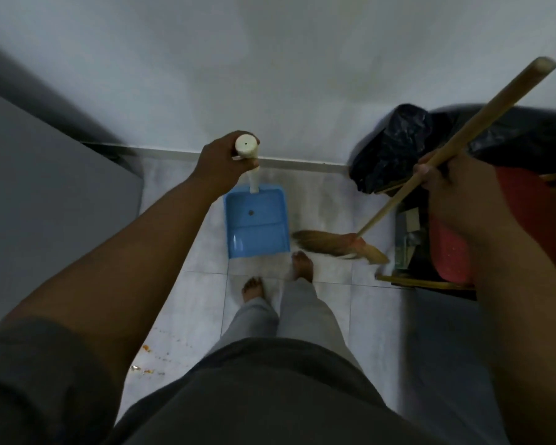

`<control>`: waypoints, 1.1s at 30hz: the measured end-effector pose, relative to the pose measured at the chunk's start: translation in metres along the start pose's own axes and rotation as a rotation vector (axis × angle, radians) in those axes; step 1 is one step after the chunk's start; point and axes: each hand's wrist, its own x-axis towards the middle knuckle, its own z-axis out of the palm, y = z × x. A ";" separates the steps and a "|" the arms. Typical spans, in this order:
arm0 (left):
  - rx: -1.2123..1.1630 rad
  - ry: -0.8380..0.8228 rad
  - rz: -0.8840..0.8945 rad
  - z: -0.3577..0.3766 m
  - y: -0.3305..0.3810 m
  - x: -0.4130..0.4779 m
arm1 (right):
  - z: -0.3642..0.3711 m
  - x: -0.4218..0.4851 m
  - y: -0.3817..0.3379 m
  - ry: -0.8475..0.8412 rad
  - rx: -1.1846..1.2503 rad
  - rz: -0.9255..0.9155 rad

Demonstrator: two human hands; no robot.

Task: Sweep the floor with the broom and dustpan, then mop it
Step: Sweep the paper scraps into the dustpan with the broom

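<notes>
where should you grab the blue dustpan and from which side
By the capped top of its white handle, from above. The blue dustpan sits flat on the tiled floor with the long handle rising upright, so no bending is needed; the left hand grips it exactly there.

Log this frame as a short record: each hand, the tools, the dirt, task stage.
left hand: grips cream handle of blue plastic dustpan
dustpan: on pale tiled floor, near wall
right hand: grips wooden-handled straw broom
broom bristles: on floor, right of dustpan
dirt: orange crumbs on tiles, outside dustpan
stage: sweeping; no mop visible
</notes>
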 end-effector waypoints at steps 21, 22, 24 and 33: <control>0.183 -0.191 0.016 0.141 0.003 0.199 | 0.071 0.167 0.063 -0.197 0.097 0.007; 0.186 -0.196 0.014 0.146 0.004 0.205 | 0.074 0.174 0.063 -0.198 0.104 0.000; 0.180 -0.201 0.014 0.154 0.007 0.216 | 0.078 0.187 0.065 -0.194 0.100 -0.004; 0.167 -0.189 -0.008 0.174 0.021 0.260 | 0.103 0.245 0.052 -0.219 0.183 -0.036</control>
